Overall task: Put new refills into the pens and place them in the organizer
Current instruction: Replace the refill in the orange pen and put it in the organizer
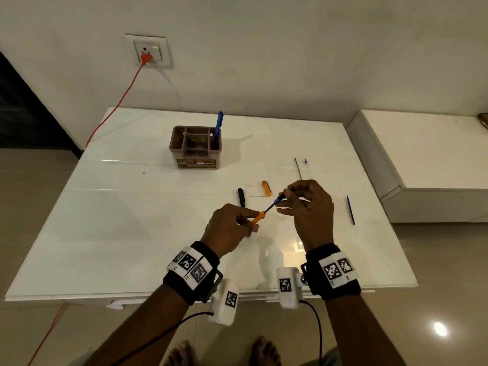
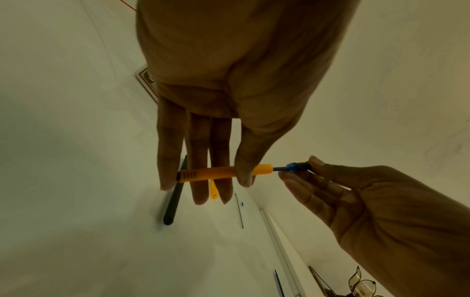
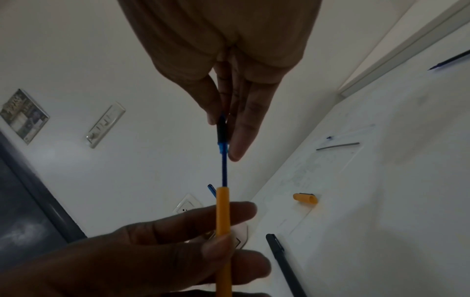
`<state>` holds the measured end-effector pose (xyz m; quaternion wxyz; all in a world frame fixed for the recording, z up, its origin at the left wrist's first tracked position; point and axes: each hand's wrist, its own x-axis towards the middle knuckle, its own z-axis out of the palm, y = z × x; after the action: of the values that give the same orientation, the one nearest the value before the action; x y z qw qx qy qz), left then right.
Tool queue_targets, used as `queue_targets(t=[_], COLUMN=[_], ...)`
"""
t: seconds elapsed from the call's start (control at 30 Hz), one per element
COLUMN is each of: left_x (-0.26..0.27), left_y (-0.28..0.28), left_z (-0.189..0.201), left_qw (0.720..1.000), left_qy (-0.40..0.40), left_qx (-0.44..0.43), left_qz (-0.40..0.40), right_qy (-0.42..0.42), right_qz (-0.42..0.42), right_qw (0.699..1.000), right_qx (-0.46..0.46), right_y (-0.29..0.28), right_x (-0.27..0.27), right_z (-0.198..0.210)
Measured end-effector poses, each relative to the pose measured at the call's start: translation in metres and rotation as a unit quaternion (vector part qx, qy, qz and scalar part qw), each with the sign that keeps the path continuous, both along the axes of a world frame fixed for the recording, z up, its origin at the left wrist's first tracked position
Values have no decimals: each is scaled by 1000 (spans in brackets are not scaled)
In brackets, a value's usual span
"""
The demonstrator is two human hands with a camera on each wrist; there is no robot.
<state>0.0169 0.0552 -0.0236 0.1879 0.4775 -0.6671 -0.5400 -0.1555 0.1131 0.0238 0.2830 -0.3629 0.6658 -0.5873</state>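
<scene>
Left-wrist footage shows the left hand [image 2: 223,96] pinching the orange pen barrel [image 2: 216,172] between thumb and fingers, the barrel lying crosswise under the fingertips. From its open end a thin blue refill [image 2: 279,169] sticks out, and the right hand [image 2: 381,213] pinches the dark tip section [image 2: 302,165] at the refill's far end between thumb and forefinger, its other fingers loosely extended. The head view places both hands above the white table [image 1: 132,233], near its front edge, with the barrel and refill in one slanting line between them. Just beyond the hands lie the orange cap [image 1: 267,188] and a black pen [image 1: 241,197], apart from each other. Farther right, a grey refill [image 1: 298,168] and a clear one with a blue tip [image 1: 305,161] lie side by side, and another blue refill [image 1: 350,210] lies alone near the table's right edge. Toward the back stands the brown organizer [image 1: 195,147], with a blue pen [image 1: 218,126] upright in its right compartment.
</scene>
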Motion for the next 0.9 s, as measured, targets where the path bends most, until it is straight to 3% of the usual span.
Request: queue_targets(t=[0.3,0.6,0.67,0.77,0.83,0.9], left_x=[2,2,2,2,3,4], left_y=[-1,0,0,0,0,2], left_z=[0,2,4,7,9,10], left_qw=[1000,1000,1000,998,997,996], left_qy=[9,6,16,41,53,60], left_qx=[-6,8,13,34,51,66], left_qz=[7,-16,-18,-14,-16,-25], right_qy=[61,283,260,143,169,262], right_qz=[105,112,106,138,162,155], right_qw=[989,941,947,971,966,948], right_qx=[82,148,156,129,107,90], right_y=[-4,-8,-9,-9,-9,-10], right_x=[8,2,0,-2,-3,-5], right_z=[-7,-12,-9,-6,-8,-13])
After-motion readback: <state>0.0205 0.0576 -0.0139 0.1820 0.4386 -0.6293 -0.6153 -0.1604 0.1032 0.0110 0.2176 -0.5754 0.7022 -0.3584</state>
